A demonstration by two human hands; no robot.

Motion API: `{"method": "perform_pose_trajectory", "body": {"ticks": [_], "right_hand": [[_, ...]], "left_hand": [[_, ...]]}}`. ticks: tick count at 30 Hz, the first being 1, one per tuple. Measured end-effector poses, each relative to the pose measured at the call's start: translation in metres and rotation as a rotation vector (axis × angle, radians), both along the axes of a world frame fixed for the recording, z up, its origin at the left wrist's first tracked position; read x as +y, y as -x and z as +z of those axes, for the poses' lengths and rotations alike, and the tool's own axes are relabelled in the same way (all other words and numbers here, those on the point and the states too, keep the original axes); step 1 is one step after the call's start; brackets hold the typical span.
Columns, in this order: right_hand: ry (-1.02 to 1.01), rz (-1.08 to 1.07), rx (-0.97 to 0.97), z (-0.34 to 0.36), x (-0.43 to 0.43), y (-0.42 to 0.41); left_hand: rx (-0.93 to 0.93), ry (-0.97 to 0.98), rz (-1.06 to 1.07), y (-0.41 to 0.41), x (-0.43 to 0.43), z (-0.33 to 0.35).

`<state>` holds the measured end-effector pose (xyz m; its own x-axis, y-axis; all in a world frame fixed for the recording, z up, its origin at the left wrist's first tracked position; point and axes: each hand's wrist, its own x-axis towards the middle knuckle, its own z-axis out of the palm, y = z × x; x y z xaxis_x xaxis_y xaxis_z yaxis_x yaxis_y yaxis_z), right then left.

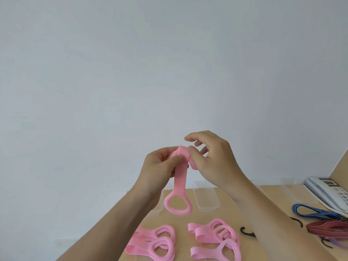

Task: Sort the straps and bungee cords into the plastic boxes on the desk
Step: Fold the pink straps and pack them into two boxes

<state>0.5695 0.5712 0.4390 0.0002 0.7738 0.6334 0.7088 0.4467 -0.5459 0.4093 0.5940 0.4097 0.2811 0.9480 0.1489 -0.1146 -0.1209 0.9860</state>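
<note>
While the left hand [160, 162] and right hand [212, 159] are pinching its folded top above the wooden desk [207, 218], a smooth pink strap [180, 183] is hanging, its oval ring dangling before clear plastic boxes [206, 196].

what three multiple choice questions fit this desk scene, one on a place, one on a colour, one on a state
1. Where is the phone? A) far right of the desk B) left of the pink piles C) in a box
2. What colour is the held strap? A) blue B) pink C) red
3. That strap is? A) flat on the desk B) gripped by left hand and right hand C) in a box
Answers: 1 A, it sits at the right edge; 2 B, it is plainly pink; 3 B, both hands pinch its top.
</note>
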Motion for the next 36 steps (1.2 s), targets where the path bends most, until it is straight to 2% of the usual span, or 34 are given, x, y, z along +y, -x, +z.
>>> {"method": "perform_pose_trajectory", "body": {"ticks": [3, 5, 20, 27, 36], "right_hand": [[0.173, 0.040, -0.035, 0.004, 0.005, 0.000], [0.190, 0.093, -0.020, 0.005, 0.005, 0.000], [0.054, 0.079, 0.020, 0.000, 0.009, 0.001], [-0.111, 0.075, -0.037, -0.004, 0.007, 0.003], [-0.256, 0.000, -0.142, -0.015, 0.009, 0.002]], "left_hand": [[-0.017, 0.012, 0.025, 0.000, 0.000, 0.001], [-0.042, 0.026, 0.040, 0.001, 0.001, 0.000], [-0.151, 0.162, 0.061, 0.002, 0.006, -0.007], [-0.173, 0.288, 0.031, -0.003, 0.003, -0.010], [-0.140, 0.210, 0.029, -0.004, 0.003, -0.013]]}}
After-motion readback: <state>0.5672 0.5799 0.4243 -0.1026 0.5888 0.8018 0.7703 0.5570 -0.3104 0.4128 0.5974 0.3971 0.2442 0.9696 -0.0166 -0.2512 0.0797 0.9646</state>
